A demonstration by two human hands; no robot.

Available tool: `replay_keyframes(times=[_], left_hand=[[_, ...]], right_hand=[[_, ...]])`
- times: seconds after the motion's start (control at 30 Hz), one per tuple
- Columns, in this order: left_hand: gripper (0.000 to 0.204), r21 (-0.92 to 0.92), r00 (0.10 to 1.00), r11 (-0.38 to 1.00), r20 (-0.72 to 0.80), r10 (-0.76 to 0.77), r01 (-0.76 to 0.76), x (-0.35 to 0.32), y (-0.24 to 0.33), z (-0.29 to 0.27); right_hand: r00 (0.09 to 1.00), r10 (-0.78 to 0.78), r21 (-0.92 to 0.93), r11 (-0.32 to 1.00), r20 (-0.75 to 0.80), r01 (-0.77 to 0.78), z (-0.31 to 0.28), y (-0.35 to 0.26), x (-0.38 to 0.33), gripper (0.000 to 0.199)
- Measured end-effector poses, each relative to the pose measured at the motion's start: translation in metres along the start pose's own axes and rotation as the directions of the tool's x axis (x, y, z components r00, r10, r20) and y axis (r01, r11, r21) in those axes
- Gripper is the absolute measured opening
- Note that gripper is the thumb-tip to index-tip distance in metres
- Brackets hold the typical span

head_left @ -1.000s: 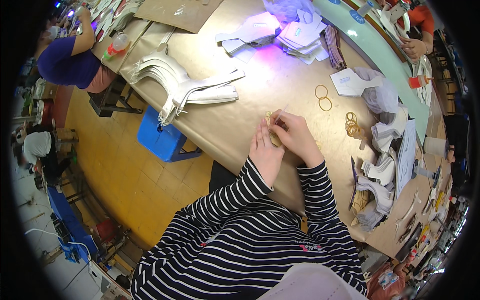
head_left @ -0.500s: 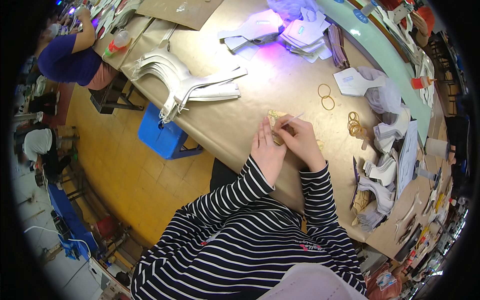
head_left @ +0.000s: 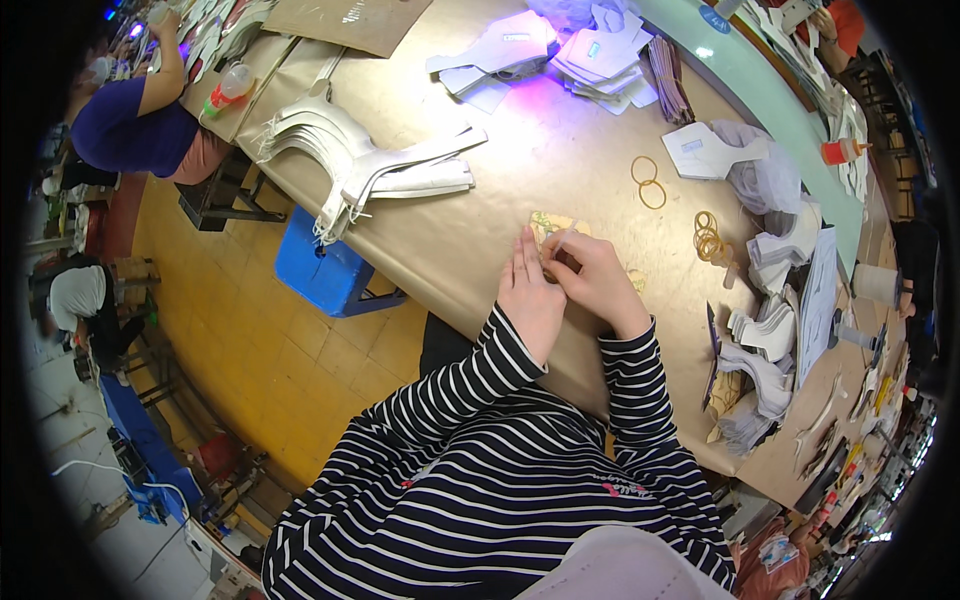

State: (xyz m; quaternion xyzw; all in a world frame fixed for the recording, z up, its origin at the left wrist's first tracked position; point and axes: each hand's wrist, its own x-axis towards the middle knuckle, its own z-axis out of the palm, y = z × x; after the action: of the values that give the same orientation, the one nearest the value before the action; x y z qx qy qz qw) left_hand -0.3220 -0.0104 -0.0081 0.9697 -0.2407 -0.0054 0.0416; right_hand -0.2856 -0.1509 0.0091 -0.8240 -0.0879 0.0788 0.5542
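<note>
A small yellow patterned piece (head_left: 545, 220) lies on the bench near its front edge. My left hand (head_left: 530, 300) rests on its left part, fingers stretched out and close together. Right beside it, my right hand (head_left: 600, 280) is closed in a pinch over the piece, fingertips close to the left fingers. A thin pale stick shows between the right fingertips, mostly hidden by the hand. Another small yellow patterned piece (head_left: 637, 280) lies just right of the right hand, partly covered by it.
White curved cut pieces (head_left: 335, 140) lie stacked at the left. Far back are lit white pieces (head_left: 595, 60) and a dark strip bundle (head_left: 670, 80). Rubber bands (head_left: 648, 183) and more white pieces (head_left: 765, 375) lie right. A blue stool (head_left: 318, 265) stands below; a person (head_left: 135, 130) sits far left.
The thin pale stick has swung from pointing up and right to being more upright and hidden behind the right fingers. My right hand has tilted slightly; the left stays nearly in place.
</note>
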Motion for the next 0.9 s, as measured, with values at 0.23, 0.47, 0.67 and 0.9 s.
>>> replay_keyframes(times=[0.23, 0.47, 0.67, 0.9], left_hand=[[0.047, -0.05, 0.999, 0.999, -0.051, 0.007, -0.01, 0.001, 0.0, 0.003], [0.056, -0.079, 0.998, 0.997, -0.071, -0.002, -0.003, 0.001, 0.0, 0.002], [0.058, -0.06, 0.997, 0.998, -0.074, 0.011, -0.016, 0.002, -0.001, 0.001], [0.057, -0.044, 0.998, 0.998, -0.059, 0.031, -0.034, 0.003, -0.003, 0.0]], right_hand=[[0.972, 0.098, 0.151, 0.986, -0.214, -0.066, 0.002, 0.009, -0.012, 0.01], [0.837, 0.233, 0.35, 0.935, -0.495, -0.054, -0.014, 0.033, -0.041, 0.006], [0.854, 0.092, 0.132, 0.991, -0.511, -0.027, 0.0, 0.033, -0.042, 0.008], [0.88, 0.021, -0.038, 0.998, -0.474, -0.044, -0.001, 0.028, -0.035, 0.013]])
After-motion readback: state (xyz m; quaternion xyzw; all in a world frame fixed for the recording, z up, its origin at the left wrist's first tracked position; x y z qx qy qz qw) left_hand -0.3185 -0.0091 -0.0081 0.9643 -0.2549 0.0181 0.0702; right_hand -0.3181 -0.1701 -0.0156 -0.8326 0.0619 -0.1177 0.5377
